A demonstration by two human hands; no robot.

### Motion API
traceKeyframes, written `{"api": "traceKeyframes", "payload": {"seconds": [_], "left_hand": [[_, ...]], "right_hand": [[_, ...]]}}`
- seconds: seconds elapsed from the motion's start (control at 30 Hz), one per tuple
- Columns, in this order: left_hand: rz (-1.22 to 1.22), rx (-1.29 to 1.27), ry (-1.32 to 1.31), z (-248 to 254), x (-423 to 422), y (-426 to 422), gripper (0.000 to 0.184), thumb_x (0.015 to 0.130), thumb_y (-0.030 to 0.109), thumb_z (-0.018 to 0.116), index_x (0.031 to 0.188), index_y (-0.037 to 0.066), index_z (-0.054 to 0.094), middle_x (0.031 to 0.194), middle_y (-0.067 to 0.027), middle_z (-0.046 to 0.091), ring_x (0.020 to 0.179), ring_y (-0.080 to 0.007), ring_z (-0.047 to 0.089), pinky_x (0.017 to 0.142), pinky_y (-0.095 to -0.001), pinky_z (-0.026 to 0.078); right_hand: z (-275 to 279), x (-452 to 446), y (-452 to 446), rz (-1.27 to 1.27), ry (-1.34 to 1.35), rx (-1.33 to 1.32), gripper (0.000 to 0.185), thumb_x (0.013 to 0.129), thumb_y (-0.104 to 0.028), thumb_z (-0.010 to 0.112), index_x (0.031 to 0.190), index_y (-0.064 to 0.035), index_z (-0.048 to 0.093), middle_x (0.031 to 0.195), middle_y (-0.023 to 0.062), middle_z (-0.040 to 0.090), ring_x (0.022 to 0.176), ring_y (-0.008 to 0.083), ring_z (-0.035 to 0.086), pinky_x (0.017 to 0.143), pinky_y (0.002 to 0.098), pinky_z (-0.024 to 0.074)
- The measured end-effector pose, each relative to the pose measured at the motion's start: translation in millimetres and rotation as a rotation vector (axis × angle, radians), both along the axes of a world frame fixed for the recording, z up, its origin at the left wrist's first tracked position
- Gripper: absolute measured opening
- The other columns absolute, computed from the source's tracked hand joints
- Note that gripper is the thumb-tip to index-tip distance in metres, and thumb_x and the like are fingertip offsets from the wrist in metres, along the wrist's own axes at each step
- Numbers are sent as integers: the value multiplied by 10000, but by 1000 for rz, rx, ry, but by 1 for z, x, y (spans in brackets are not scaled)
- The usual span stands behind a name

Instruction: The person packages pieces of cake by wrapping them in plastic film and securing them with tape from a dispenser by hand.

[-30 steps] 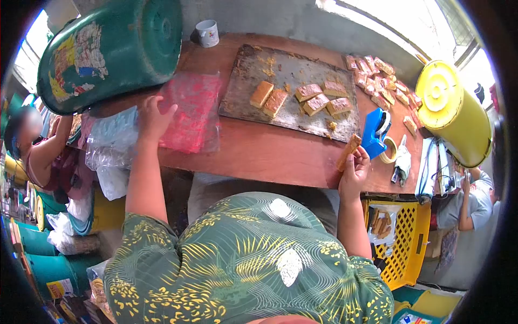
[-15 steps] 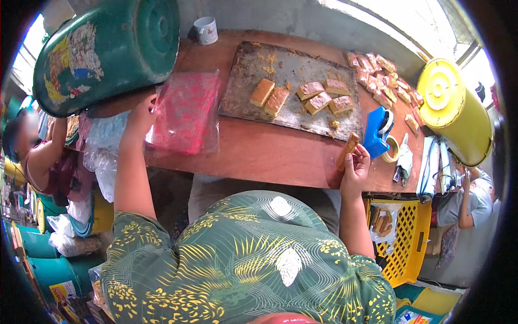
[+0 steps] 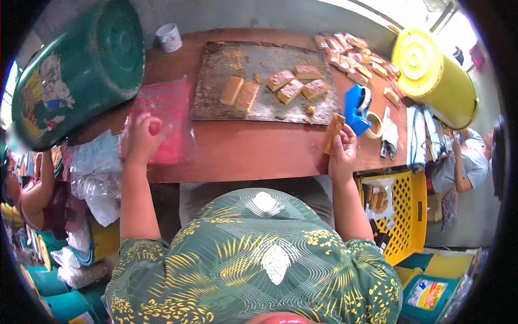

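My right hand (image 3: 343, 155) is closed around a browned cake slice (image 3: 332, 135), held upright above the front of the table. Beside it stands a blue tape dispenser (image 3: 353, 108). Over the red plastic bags (image 3: 167, 105), a flat stack on the left, hovers my left hand (image 3: 143, 141). Its fingers are curled but apart, with nothing visible in them; whether they touch the plastic I cannot tell. A worn metal baking tray (image 3: 216, 81) lies in the middle, bearing several cut cake pieces (image 3: 290, 90) and crumbs.
Wrapped cake pieces (image 3: 350, 54) are heaped at the back right, near a yellow bucket (image 3: 431, 81). A large green bucket (image 3: 81, 75) lies at left, a white mug (image 3: 169, 38) behind. A tape roll (image 3: 374, 125) and a yellow crate (image 3: 406, 216) are at right. Other people sit on both sides.
My left hand has moved from the bags' left edge by the green bucket to over the red plastic, its fingers loosening. The right hand still holds the slice. The head view has shifted.
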State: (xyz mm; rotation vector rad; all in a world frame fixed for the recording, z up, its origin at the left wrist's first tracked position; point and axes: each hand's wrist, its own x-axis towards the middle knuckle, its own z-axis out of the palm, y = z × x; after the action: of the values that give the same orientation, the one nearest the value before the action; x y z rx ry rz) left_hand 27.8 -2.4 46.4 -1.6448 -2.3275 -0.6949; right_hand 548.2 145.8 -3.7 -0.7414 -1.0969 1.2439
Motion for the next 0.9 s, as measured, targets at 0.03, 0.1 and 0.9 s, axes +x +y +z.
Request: {"api": "traceKeyframes", "payload": {"seconds": [0.03,0.1,0.9], "left_hand": [[24,-49,-51,-6,3,-2,479,857,444,822,1092,35,735,1378,-161,623,1270,-362,591,1089,-458,455],[25,-76,-227,-25,-18,0,427,879,419,813,942,4,733,1415,-169,610,1279,-331,607,1078,-401,473],[-53,-120,-332,-25,-21,-6,266,969,306,723,1017,48,766,1529,-210,555,1520,-422,375,1230,-497,334]], "right_hand": [[1,0,0,9,40,-21,469,1052,-112,633,1457,-41,408,1284,96,601,1179,167,582,1028,329,490],[0,3,4,39,106,-43,467,1054,-114,629,1457,-42,405,1283,100,601,1178,174,593,1024,336,503],[-2,6,5,90,68,-10,454,1056,-138,614,1456,-36,424,1249,78,623,1123,171,611,993,344,522]]}}
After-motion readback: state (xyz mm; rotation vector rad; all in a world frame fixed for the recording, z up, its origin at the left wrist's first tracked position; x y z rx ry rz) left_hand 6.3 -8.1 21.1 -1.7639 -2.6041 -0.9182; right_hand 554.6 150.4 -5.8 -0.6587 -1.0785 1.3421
